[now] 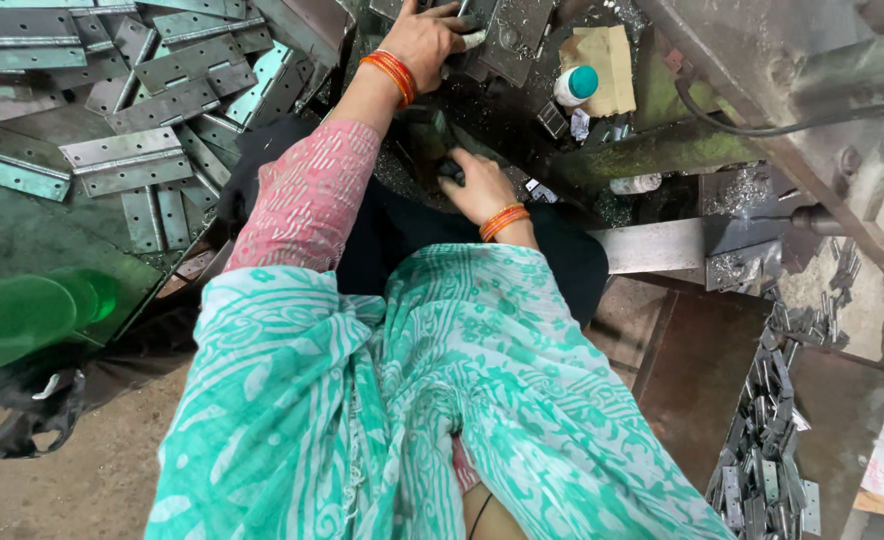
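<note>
Here the left hand point(427, 40) is gripping a stiff, heavy steel hinge plate point(512, 35) by its edge beyond the fingers; the right hand point(477, 185) is clenching a dark knob point(450, 170).

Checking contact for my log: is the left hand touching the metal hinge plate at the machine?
Touching. The head view shows the left hand with its fingers curled over the edge of the metal hinge plate, no gap between them.

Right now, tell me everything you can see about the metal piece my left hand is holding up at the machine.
The metal plate looks like a flat hinge leaf of dull grey steel, with a round hole near its middle. It sits tilted at the top of the view, against the dark machine bed. The left hand grips its left edge, fingers curled over it. Its upper end is cut off by the frame.
</note>
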